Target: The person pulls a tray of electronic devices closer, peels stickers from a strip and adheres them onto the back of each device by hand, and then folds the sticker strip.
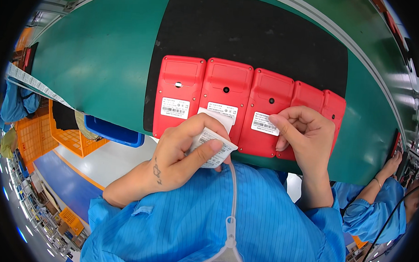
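Several red handheld device housings (pixel 182 74) lie side by side, backs up, on a black mat. My left hand (pixel 178 155) is closed on a folded strip of white printed labels (pixel 220 151), pinched under the thumb in front of the second housing. Over the third housing (pixel 272 84), the curled fingers of my right hand (pixel 308 134) grip the right edge of a white label (pixel 263 125). That label lies over the housing's lower half; whether it is fully stuck down I cannot tell. Labels also sit on the first and second housings. My right hand partly hides the two rightmost housings.
The black mat (pixel 249 35) rests on a green tabletop (pixel 106 44). A blue bin (pixel 115 131) and orange crates (pixel 64 137) stand beyond the left edge. At far right, a co-worker's hand (pixel 393 163) and blue sleeve are near the bench, with a black cable beside them.
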The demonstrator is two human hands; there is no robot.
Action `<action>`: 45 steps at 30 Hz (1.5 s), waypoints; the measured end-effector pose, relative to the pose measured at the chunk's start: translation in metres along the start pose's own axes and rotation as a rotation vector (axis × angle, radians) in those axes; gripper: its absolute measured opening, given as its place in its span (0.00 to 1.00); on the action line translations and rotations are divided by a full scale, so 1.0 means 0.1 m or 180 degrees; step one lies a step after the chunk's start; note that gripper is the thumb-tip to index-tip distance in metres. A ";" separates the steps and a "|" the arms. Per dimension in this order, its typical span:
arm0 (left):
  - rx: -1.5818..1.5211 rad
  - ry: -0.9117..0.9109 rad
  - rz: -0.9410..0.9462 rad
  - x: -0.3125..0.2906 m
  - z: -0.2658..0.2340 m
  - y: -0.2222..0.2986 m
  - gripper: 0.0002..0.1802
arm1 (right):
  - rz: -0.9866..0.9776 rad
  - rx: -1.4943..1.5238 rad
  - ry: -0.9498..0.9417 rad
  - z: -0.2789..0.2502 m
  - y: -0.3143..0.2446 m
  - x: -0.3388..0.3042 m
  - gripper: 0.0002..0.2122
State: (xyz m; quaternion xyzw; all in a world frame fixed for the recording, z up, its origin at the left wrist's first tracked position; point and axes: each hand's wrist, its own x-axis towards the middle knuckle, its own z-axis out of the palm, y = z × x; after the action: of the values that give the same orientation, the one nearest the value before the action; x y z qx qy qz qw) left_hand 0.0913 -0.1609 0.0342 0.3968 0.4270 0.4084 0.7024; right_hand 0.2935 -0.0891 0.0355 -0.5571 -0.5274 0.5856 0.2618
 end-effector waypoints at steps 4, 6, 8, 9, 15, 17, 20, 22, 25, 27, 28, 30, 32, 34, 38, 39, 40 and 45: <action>0.0031 0.0042 0.0061 0.00 0.00 -0.02 0.06 | 0.0023 -0.0031 -0.0002 0.02 0.01 0.00 0.05; 0.0209 0.0128 0.0060 -0.01 0.01 -0.03 0.06 | -0.0001 -0.0169 -0.0007 0.02 0.01 0.00 0.06; 0.0317 0.0158 0.0020 -0.01 0.02 -0.01 0.05 | 0.0000 -0.0259 0.0001 0.02 0.01 0.01 0.05; 0.0423 0.0193 -0.0032 -0.01 0.02 0.00 0.05 | 0.0012 -0.0344 0.0002 0.02 0.00 0.01 0.05; 0.0533 0.0269 -0.0114 0.00 0.04 0.01 0.07 | -0.0756 -0.1397 0.0067 0.07 -0.03 -0.01 0.06; 0.0563 0.0328 -0.0164 0.00 0.07 0.03 0.07 | -0.1045 -0.2368 0.0204 0.03 -0.08 -0.01 0.07; 0.0594 0.0432 -0.0301 -0.01 0.11 0.08 0.08 | -0.1022 -0.3163 0.0199 -0.04 -0.17 -0.03 0.07; 0.0689 0.0474 -0.0283 0.01 0.14 0.05 0.10 | -0.1003 -0.1975 -0.0175 0.00 -0.12 -0.07 0.07; 0.0626 0.0369 -0.0266 0.03 0.18 0.05 0.10 | -0.0924 0.0665 -0.0696 0.19 0.05 -0.29 0.06; 0.0627 0.0348 -0.0216 0.02 0.20 0.04 0.10 | -0.0860 0.1267 -0.0534 0.29 0.08 -0.36 0.06; 0.0605 0.0324 -0.0169 0.03 0.20 0.03 0.10 | -0.0872 0.1266 -0.0509 0.31 0.10 -0.36 0.06; 0.0577 0.0235 -0.0119 0.04 0.23 0.03 0.10 | -0.1209 0.1479 -0.0377 0.31 0.14 -0.38 0.05; 0.0371 0.0165 -0.0469 0.05 0.26 0.05 0.10 | -0.1665 0.0896 0.0029 0.25 0.18 -0.36 0.05; 0.0707 0.0008 -0.0383 0.01 0.27 0.02 0.10 | -0.2176 0.0269 0.0777 0.22 0.25 -0.37 0.03; 0.0918 0.0017 -0.0334 -0.05 0.25 -0.02 0.10 | -0.1437 0.0893 0.1548 -0.19 0.15 -0.28 0.02; 0.0854 0.0035 -0.0365 -0.05 0.25 -0.01 0.11 | -0.1162 0.0816 0.1324 -0.32 0.11 -0.25 0.02; 0.0824 0.0013 -0.0377 -0.03 0.25 0.01 0.10 | -0.0821 0.0680 0.0882 -0.39 0.13 -0.24 0.02; 0.0593 0.0062 -0.0164 0.01 0.28 0.01 0.10 | -0.0258 0.0167 0.0535 -0.42 0.19 -0.18 0.03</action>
State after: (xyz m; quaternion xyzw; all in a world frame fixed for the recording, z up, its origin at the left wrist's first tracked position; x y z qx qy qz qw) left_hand 0.1178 -0.1651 0.0441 0.4453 0.4800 0.3525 0.6686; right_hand 0.3421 -0.0973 0.0324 -0.5753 -0.5102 0.5393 0.3432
